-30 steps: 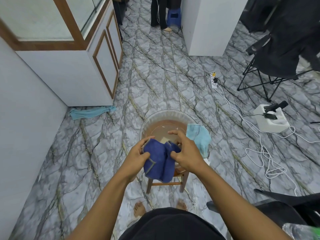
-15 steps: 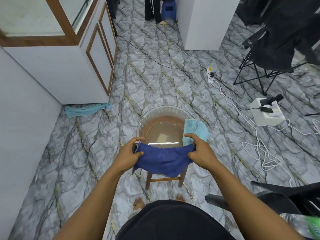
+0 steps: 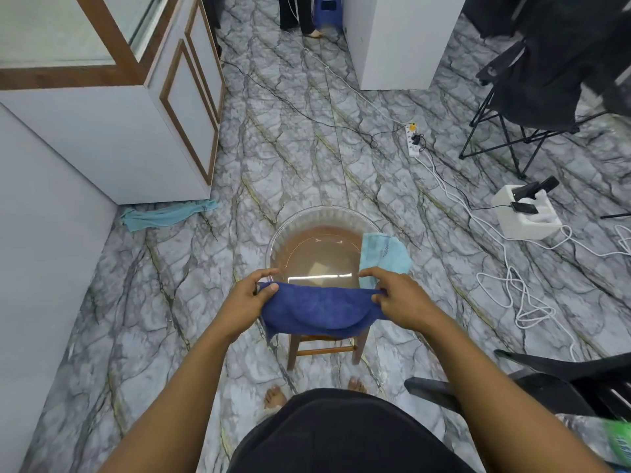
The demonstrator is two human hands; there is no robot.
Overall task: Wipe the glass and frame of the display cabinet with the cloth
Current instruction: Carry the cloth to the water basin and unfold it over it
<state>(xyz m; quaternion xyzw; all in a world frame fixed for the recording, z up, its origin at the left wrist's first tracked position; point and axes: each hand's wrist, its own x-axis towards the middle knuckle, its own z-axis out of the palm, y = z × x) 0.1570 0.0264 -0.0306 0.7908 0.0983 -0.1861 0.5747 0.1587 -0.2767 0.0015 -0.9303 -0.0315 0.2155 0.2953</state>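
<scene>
A dark blue cloth [image 3: 319, 310] is stretched out between both my hands, just above the near rim of a clear basin. My left hand [image 3: 244, 300] pinches its left corner and my right hand [image 3: 401, 298] pinches its right corner. The display cabinet [image 3: 112, 97] stands at the upper left, white with brown wooden framing; its glass [image 3: 44, 29] shows at the top left corner.
The clear basin [image 3: 290, 230] of murky water sits on a small wooden stool [image 3: 324, 351], with a light blue cloth [image 3: 384, 252] draped over its right rim. Another light blue cloth [image 3: 164, 216] lies by the cabinet base. Cables [image 3: 512, 281], a power strip [image 3: 413, 139], a white box [image 3: 524, 216] and folding chairs crowd the right.
The blue cloth was bunched between my hands a second ago. My hands have moved apart and spread it flat over the basin's near edge.
</scene>
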